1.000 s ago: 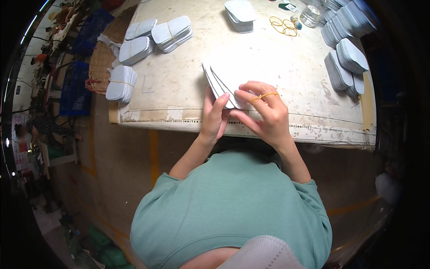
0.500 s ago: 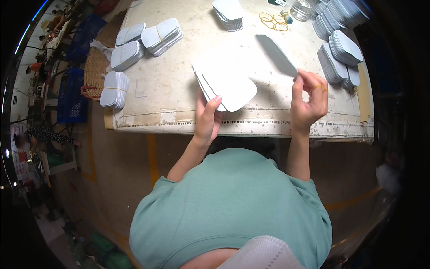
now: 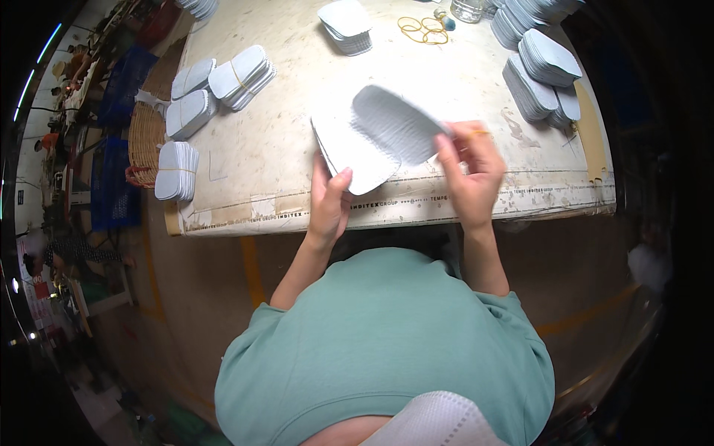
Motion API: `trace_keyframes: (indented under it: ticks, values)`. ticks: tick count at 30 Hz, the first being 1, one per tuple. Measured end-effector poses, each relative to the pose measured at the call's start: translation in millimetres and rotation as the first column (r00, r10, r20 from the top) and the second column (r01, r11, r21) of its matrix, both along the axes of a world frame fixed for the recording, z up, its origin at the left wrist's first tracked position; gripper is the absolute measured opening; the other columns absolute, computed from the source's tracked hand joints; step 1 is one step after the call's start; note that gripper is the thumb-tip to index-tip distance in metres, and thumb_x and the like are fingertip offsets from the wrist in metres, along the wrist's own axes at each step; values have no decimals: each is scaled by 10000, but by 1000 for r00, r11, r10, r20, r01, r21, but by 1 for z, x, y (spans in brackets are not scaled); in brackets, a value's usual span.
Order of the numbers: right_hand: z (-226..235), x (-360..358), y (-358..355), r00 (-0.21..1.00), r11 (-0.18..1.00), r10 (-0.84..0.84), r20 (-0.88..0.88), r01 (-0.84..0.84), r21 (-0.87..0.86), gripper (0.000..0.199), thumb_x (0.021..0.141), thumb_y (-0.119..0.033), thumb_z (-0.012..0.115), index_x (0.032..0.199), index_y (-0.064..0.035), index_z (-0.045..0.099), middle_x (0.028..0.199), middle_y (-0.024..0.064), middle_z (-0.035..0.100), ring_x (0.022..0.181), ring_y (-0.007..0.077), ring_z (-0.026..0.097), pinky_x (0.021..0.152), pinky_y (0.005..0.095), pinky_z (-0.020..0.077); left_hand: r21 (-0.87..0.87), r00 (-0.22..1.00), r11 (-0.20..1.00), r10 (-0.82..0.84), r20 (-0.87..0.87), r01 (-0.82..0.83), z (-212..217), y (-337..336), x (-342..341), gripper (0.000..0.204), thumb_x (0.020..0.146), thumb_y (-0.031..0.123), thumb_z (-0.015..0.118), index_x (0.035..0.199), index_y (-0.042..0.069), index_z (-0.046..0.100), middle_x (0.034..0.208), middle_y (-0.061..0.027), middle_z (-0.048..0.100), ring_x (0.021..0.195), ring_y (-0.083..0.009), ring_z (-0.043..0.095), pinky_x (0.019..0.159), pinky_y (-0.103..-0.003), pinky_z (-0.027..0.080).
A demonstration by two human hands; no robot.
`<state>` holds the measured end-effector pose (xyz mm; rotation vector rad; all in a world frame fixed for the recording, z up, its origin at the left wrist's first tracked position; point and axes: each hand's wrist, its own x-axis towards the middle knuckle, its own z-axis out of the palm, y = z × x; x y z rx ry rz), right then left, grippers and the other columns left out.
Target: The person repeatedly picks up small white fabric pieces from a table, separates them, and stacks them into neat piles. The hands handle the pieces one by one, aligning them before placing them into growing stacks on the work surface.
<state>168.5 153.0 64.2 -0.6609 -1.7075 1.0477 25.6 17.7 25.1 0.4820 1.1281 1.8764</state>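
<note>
My left hand (image 3: 329, 201) grips a few white flat pads with rounded corners (image 3: 348, 162), thumb on top, over the table's near edge. Close on the right, my right hand (image 3: 474, 165) pinches one bent grey-white pad (image 3: 394, 123) by its right edge. This pad tilts over the ones in my left hand and partly covers them. My right hand is slightly blurred, and a yellow rubber band (image 3: 476, 134) is around one of its fingers.
Banded stacks of pads (image 3: 242, 78) lie at the left of the worn white table (image 3: 275, 163); another stack (image 3: 346, 27) is farther back. Loose rubber bands (image 3: 424, 31) lie near a glass jar (image 3: 467, 9). More stacks (image 3: 549, 58) fill the right side. A wicker basket (image 3: 147, 137) stands left.
My right hand has moved left, bringing its pad from beside the left hand's pads to over them. The pad's broad face now shows. The whole view has shifted slightly.
</note>
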Motion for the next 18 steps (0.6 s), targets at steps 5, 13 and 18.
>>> trace_keyframes:
  ticks: [5,13,18]
  values:
    - [-7,6,18,925,871,-305,227,174,460,244,794,13,686,1027,-46,725,960,83,617,783,180,612,669,287,514,-7,997,1000,-12,79,13,1,-4,-2,603,961,328,397,1479,46,274,1404,-95,451,1227,-172,518,1004,-350,477]
    - [-11,-3,-12,949,889,314,34,-281,-362,154,913,-110,644,1002,-3,710,871,50,625,709,84,565,599,214,460,13,999,1000,1,33,-1,1,0,-1,637,899,161,542,1437,2,240,1356,-168,423,1258,-227,466,1033,-367,434]
    - [8,-5,-9,937,863,348,39,-304,-404,166,899,-61,652,1034,24,693,871,32,607,673,34,527,558,172,427,9,998,1000,15,53,-16,2,0,0,640,888,101,564,1427,-21,241,1348,-170,423,1243,-216,467,1050,-354,410]
